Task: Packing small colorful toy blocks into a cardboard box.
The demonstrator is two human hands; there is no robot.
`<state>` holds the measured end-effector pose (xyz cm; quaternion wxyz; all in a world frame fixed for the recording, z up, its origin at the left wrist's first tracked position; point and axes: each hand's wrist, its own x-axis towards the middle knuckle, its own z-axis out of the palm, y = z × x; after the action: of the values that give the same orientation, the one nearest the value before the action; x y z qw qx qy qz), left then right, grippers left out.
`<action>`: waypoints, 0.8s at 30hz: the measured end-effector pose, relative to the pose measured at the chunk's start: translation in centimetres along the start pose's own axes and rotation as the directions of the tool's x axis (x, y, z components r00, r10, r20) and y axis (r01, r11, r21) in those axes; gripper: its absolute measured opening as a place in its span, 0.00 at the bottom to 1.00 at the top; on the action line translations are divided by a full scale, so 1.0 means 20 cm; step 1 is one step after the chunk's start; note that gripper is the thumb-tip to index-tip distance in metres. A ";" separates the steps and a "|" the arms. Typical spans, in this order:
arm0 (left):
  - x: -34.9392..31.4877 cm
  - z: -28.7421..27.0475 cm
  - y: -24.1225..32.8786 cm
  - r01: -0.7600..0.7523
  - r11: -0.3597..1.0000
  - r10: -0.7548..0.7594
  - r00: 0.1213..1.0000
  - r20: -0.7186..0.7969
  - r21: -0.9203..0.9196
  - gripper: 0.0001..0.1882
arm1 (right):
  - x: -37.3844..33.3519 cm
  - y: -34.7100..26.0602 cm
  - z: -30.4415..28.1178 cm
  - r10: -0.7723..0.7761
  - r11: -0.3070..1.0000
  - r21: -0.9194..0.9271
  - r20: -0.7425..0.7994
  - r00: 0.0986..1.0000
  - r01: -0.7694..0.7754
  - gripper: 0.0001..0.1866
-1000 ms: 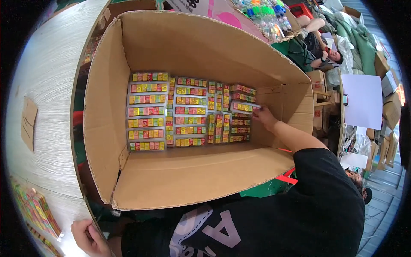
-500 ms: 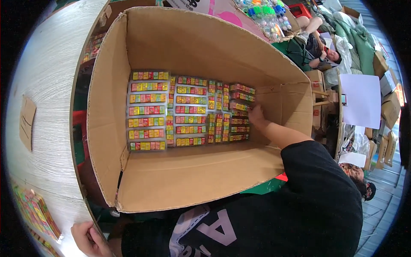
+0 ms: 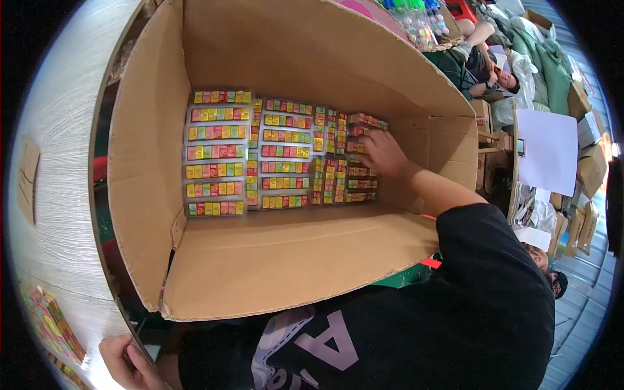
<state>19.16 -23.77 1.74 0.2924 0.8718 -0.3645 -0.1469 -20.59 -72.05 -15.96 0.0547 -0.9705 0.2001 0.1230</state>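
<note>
Inside a deep open cardboard box [image 3: 292, 260] lie rows of clear-wrapped packs of small colourful boxes [image 3: 216, 133], mostly yellow, red, pink and green. Smaller packs [image 3: 330, 130] stand in narrower columns toward the right. My right hand [image 3: 388, 156] reaches in from the right, fingers spread over the rightmost column of packs [image 3: 362, 184] and touching its upper part. Part of that column is hidden under the hand. At the lower left, my left hand [image 3: 127, 364] is closed around the edge of the pale table [image 3: 71, 214], its fingers curled.
On the table lie a marked cardboard piece [image 3: 28, 182] and a stack of colourful packs [image 3: 55, 322]. Beyond the box stands a tray of bright-topped items [image 3: 422, 23]. A seated person [image 3: 484, 68], a white board [image 3: 547, 151] and cartons are at right.
My right hand has moved up and left, from the box's right side onto the rightmost packs. The view has shifted slightly over the box. My left hand keeps its place at the table edge.
</note>
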 end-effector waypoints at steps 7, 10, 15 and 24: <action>-0.01 0.01 -0.01 0.064 0.996 -0.065 0.998 -0.022 -0.060 0.05 | 0.06 0.09 0.12 -0.101 0.988 -0.109 0.094 0.990 0.111 0.23; -0.02 0.00 -0.02 0.065 0.996 -0.065 0.998 -0.005 -0.063 0.06 | 0.06 0.09 0.13 -0.049 0.993 -0.101 0.132 0.990 0.063 0.23; -0.03 0.01 -0.02 0.087 0.995 -0.089 0.995 -0.038 -0.053 0.06 | 0.05 0.05 0.16 -0.084 0.993 -0.082 0.065 0.994 0.090 0.19; -0.04 0.04 0.01 0.078 0.995 -0.083 0.993 -0.086 -0.065 0.06 | 0.03 -0.14 0.26 -0.252 0.956 -0.114 0.150 0.956 0.270 0.12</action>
<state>18.16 -23.65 1.34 0.3288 0.8821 -0.3110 -0.1308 -20.07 -68.97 -20.98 0.0191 -0.9794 0.0573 0.1928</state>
